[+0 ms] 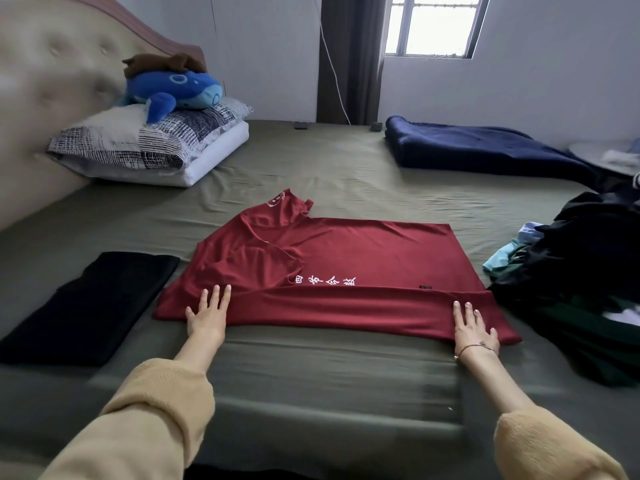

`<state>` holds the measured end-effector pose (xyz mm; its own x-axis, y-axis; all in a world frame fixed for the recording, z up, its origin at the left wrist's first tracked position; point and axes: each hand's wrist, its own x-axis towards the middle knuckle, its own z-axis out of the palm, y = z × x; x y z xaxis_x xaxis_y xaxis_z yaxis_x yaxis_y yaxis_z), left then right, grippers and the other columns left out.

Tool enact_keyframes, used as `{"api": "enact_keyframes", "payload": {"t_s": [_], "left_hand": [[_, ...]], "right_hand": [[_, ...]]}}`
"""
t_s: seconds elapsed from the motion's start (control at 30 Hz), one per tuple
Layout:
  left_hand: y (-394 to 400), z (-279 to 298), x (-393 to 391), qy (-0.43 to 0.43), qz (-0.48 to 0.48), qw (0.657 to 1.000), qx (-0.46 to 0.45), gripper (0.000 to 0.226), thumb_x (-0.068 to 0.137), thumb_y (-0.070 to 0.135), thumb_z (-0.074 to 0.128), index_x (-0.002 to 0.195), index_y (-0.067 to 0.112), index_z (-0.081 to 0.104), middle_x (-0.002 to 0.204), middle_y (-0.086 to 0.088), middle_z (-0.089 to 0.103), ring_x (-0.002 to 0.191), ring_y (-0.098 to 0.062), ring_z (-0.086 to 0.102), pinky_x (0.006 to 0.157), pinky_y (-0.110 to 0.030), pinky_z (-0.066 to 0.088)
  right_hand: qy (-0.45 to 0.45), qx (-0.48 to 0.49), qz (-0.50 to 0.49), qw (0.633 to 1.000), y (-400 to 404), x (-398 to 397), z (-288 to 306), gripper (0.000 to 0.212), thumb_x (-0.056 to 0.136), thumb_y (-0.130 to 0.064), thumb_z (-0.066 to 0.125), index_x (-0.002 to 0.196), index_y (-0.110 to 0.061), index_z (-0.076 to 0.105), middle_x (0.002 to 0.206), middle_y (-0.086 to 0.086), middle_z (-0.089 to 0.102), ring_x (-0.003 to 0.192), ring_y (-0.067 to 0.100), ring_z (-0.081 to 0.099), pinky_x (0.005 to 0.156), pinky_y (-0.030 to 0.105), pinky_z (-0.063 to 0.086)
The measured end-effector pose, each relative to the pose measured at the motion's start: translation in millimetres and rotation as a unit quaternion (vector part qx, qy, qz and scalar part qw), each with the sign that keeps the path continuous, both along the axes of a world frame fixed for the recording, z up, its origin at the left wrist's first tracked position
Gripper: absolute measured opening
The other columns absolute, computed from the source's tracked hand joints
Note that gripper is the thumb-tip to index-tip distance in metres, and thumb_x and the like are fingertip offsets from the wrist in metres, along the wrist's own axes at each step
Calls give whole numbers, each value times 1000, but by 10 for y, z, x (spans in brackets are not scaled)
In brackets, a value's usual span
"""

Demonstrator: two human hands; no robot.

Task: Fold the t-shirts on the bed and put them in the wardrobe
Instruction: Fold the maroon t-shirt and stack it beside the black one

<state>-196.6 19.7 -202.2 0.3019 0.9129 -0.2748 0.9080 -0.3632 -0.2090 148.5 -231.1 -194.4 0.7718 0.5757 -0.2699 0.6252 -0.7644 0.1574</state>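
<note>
A dark red t-shirt with white printed characters lies spread across the green bed sheet. Its near long edge is folded over into a flat band. My left hand presses flat on the left end of that band, fingers straight. At the band's right end my right hand lies flat as well, a thin bracelet on its wrist. A folded black garment sits to the left of the red shirt.
A heap of dark and light-blue unfolded clothes lies at the right. A folded navy blanket sits at the far right. Pillows with a blue plush whale rest by the padded headboard.
</note>
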Motion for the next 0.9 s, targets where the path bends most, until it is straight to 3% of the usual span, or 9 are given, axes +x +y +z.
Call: {"api": "enact_keyframes", "payload": {"t_s": [0.1,0.17,0.27,0.37,0.57,0.77,0.9], "left_hand": [[4,36,59,25,12,1000,-5,92,91,-1,50,147,15,-21,157,-8,-17,146,-28,-11,114,-51,12],[-1,75,171,32,20,999,18,82,92,5,51,150,9,-8,158,-13,-4,146,-29,-3,114,-53,11],[4,140,371,-17,0,994,110,57,91,7,52,142,6,27,146,-11,33,138,-25,28,114,-50,20],[57,181,614,-88,-41,986,135,46,90,11,57,132,12,39,135,-5,42,130,-20,38,107,-40,32],[297,250,1087,-188,-95,976,64,35,89,2,42,122,11,48,124,-4,49,121,-21,45,99,-36,38],[597,98,1304,-235,-113,961,90,35,86,-1,42,116,15,48,121,0,48,116,-18,44,94,-33,42],[836,77,1294,-178,-121,968,128,62,88,5,47,145,18,27,150,0,28,139,-17,24,111,-40,26]], "right_hand": [[17,9,-9,1000,80,22,24,81,95,-16,49,149,-13,-9,158,7,-12,146,19,-3,115,45,16],[12,29,-7,999,214,11,67,71,94,-12,48,149,-9,3,158,9,-3,146,19,3,114,47,16],[-30,89,22,995,459,-25,120,48,92,-9,47,137,-12,31,145,8,30,137,19,29,108,43,32],[-37,123,66,990,744,-29,127,35,93,-13,46,127,-13,40,132,4,42,126,19,40,96,36,43],[-24,134,100,986,1203,117,116,34,91,-13,48,125,-13,41,129,3,42,125,19,40,94,36,42],[-32,166,130,977,1482,373,23,33,93,-9,35,124,-15,42,128,0,43,123,18,41,93,35,40],[-20,215,190,958,1662,332,-21,29,90,-13,42,119,-14,47,125,-1,45,121,17,42,94,32,37]]}}
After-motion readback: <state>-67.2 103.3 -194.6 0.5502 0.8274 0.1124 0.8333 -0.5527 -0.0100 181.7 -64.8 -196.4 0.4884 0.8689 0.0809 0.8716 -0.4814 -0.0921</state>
